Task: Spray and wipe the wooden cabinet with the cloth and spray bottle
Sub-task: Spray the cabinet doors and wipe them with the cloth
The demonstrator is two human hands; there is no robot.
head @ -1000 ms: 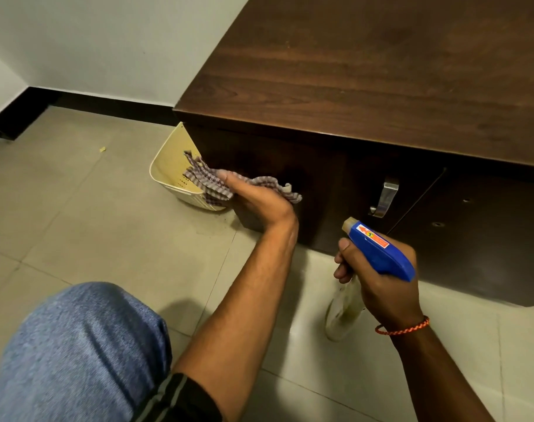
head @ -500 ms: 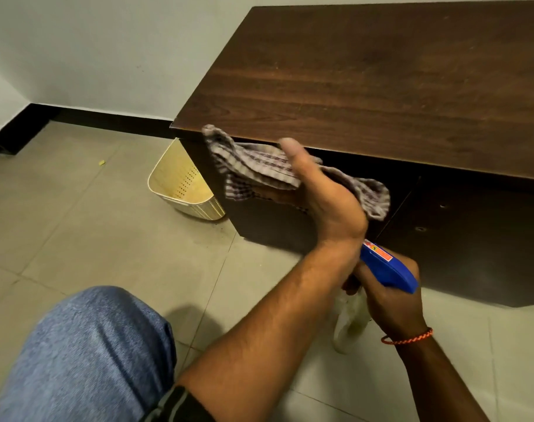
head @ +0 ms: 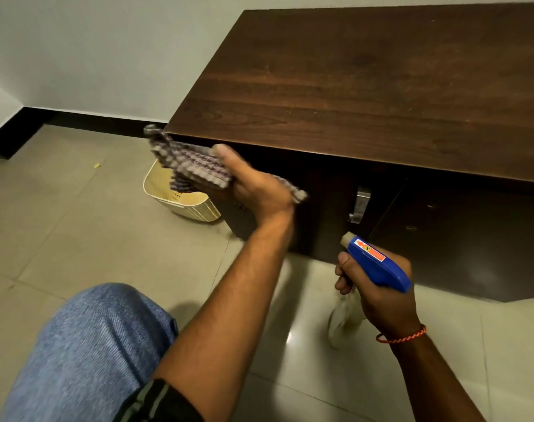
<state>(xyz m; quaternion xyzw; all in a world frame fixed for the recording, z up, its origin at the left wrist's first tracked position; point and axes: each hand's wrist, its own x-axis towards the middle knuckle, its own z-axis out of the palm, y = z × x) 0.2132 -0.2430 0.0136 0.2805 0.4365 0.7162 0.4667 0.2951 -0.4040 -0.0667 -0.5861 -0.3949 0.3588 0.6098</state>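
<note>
A dark wooden cabinet (head: pixel 366 80) fills the upper right, with a metal handle (head: pixel 360 204) on its front. My left hand (head: pixel 253 185) grips a checked cloth (head: pixel 189 161) and holds it against the cabinet's front near the top left corner; the cloth is blurred. My right hand (head: pixel 381 295) holds a spray bottle (head: pixel 378 264) with a blue trigger head and a clear body hanging below. Its nozzle points at the cabinet front, just under the handle.
A cream perforated basket (head: pixel 180 194) stands on the tiled floor beside the cabinet's left end, partly behind the cloth. My knee in blue jeans (head: pixel 86 351) is at the lower left. A white wall with black skirting runs behind.
My left hand with the cloth has swept back to the left along the cabinet's upper front, uncovering the handle. The spray bottle's head shows fully again, barely moved.
</note>
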